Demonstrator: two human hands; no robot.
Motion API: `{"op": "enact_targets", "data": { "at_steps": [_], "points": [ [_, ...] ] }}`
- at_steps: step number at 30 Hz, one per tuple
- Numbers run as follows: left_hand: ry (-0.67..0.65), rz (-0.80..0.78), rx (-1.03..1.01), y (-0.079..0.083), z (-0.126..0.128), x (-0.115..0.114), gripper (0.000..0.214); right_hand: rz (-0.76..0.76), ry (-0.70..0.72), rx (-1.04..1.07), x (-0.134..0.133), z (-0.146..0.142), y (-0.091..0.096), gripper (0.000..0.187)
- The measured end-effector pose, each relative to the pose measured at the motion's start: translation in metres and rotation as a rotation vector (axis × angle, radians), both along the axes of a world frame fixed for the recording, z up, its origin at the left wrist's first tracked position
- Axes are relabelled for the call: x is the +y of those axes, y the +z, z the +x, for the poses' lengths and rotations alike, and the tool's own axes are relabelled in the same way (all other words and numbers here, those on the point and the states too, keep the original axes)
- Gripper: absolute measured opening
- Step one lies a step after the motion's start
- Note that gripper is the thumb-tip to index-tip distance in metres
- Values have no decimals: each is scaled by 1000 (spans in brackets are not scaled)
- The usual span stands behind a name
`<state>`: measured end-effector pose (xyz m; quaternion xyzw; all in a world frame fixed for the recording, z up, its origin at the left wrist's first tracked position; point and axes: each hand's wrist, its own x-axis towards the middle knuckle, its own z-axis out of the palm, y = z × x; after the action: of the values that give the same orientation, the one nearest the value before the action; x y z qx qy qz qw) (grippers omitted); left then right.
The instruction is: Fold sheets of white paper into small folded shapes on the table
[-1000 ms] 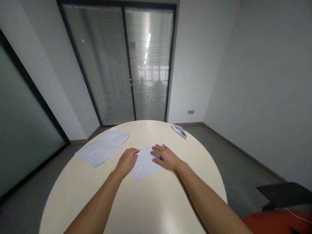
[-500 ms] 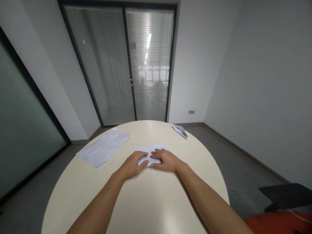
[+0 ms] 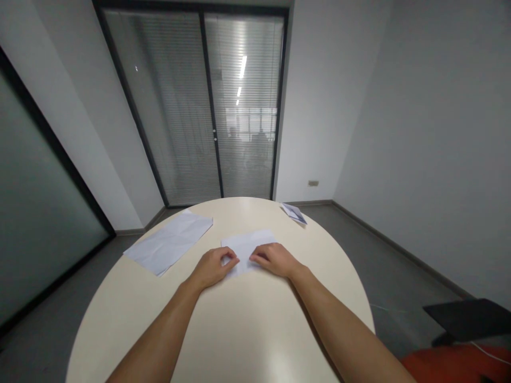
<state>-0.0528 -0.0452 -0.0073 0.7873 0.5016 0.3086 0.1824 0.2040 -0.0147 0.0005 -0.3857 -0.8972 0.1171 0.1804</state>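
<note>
A white sheet of paper (image 3: pixel 248 242) lies on the round cream table (image 3: pixel 239 330), partly covered by my hands. My left hand (image 3: pixel 214 266) is at its near left part, thumb and forefinger curled together in a pinch on the paper. On the near right part, my right hand (image 3: pixel 277 259) also has its thumb and fingers brought together on the sheet. A gap of paper shows between the two hands. Just what layer or edge the fingertips grip is too small to make out.
Larger creased white sheets (image 3: pixel 171 242) lie at the table's left edge. A small folded paper (image 3: pixel 294 213) rests at the far right edge. Beyond stands a glass partition with blinds (image 3: pixel 179 117). A black chair part (image 3: pixel 471 319) and something red (image 3: pixel 455 364) are at lower right.
My fingers were spread flat on the paper; now both hands have drawn their fingers into pinches, slightly farther apart. More of the sheet shows behind and between them.
</note>
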Motion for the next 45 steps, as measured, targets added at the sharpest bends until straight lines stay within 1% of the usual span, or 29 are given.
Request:
{"op": "enact_targets", "data": {
  "at_steps": [1, 4, 11, 13, 17, 20, 23, 25, 28, 31, 33, 37, 41, 45],
  "points": [
    [-10, 4, 13, 0, 0, 0, 24, -5, 38, 25, 0, 1, 0, 44],
    [-24, 6, 29, -2, 1, 0, 29, -1, 126, 63, 0, 4, 0, 52],
    [-42, 0, 46, -1, 1, -1, 29, 17, 149, 58, 1, 5, 0, 39],
    [-52, -9, 43, 0, 1, -1, 30, 21, 123, 42, 1, 4, 0, 39],
    [-47, -2, 20, 0, 0, 1, 30, 45, 13, 3, 1, 3, 2, 39],
    [6, 7, 22, -3, -2, 5, 27, 67, -78, 26, 1, 3, 4, 37],
    [73, -7, 23, -6, -6, 10, 23, 70, -170, 98, 4, 6, 3, 37],
    [102, -3, -30, -8, -8, 14, 26, 69, -215, 161, 7, 10, 2, 37],
    [137, 45, -169, -10, -9, 20, 30, 75, -260, 284, 10, 16, 1, 37],
    [184, 113, -333, -10, -7, 25, 32, 71, -278, 423, 10, 22, 2, 33],
    [206, 121, -434, -9, -5, 26, 33, 66, -282, 522, 11, 26, 3, 31],
    [241, 60, -623, -6, -2, 27, 41, 72, -336, 746, 21, 30, -2, 32],
    [322, -10, -747, -5, -3, 30, 54, 36, -418, 916, 30, 31, -6, 40],
    [387, -73, -847, -6, -4, 32, 58, -8, -397, 981, 29, 31, -5, 45]
  ]
}}
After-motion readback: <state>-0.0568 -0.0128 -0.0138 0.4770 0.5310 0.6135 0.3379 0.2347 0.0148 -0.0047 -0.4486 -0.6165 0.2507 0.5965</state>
